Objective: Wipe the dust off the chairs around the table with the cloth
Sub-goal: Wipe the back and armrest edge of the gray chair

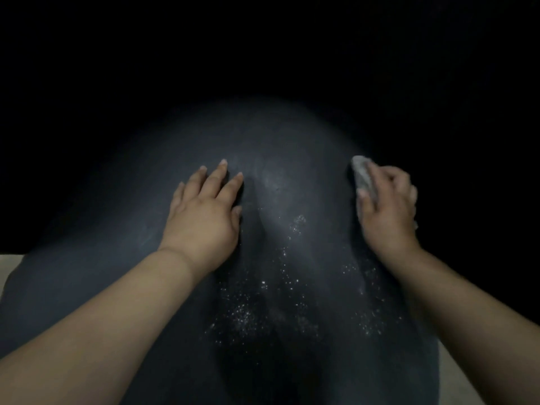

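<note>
White dust specks (pixel 263 302) scatter over the nearest part of the dark chair seat (pixel 117 287), whose lower edge is cut off by the frame. Farther on, the left hand (pixel 204 211) lies flat on the seat with fingers straight and spread. The right hand (pixel 385 206) curls round a pale cloth (pixel 361 172), mostly hidden under its fingers. Beyond, everything is lost in blackness.

Dark chair seat (pixel 292 159) strewn with white dust specks (pixel 248 314)
</note>
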Motion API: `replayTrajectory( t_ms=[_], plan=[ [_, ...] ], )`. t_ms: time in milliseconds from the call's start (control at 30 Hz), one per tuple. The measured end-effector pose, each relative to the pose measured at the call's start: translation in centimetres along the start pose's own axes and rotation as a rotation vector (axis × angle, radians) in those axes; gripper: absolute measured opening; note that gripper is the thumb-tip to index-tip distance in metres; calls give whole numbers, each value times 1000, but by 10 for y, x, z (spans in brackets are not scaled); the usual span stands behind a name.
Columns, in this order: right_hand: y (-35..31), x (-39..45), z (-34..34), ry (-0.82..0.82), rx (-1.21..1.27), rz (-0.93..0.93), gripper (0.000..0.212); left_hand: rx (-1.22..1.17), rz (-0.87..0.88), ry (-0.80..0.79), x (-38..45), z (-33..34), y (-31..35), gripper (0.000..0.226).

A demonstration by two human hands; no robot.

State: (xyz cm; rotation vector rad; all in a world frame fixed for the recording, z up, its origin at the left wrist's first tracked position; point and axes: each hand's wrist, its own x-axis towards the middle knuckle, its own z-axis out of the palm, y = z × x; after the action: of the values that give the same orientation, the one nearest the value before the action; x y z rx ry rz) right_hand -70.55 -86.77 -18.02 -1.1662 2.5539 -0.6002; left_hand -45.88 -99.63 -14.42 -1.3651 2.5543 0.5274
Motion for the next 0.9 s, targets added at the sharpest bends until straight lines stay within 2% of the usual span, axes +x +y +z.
replayTrajectory(
  t_ms=[67,233,333,400,500,600,700,800,900],
  plan=[
    [1,-5,6,-9,18,78,49,1,-22,0,0,0,-1,55],
    [-34,-81,32,-66,140,-115,56,12,-41,-10,-6,3,-6,55],
    [-35,-84,20,-138,204,-143,52,41,-3,-16,-15,6,-5,55],
    [-21,-70,4,-48,141,-135,49,53,6,-14,-21,8,-6,55],
    [17,-62,-14,98,15,65,46,64,22,0,-31,10,-6,55],
    [22,-96,1,85,46,227,48,76,130,4,-45,17,4,56],
    [1,-133,18,78,125,163,55,84,197,-18,-57,24,19,58],
    [1,-136,8,53,175,107,53,90,232,-41,-61,29,29,60],
    [24,-129,-11,131,55,230,48,108,283,-24,-60,27,32,61]
  ],
)
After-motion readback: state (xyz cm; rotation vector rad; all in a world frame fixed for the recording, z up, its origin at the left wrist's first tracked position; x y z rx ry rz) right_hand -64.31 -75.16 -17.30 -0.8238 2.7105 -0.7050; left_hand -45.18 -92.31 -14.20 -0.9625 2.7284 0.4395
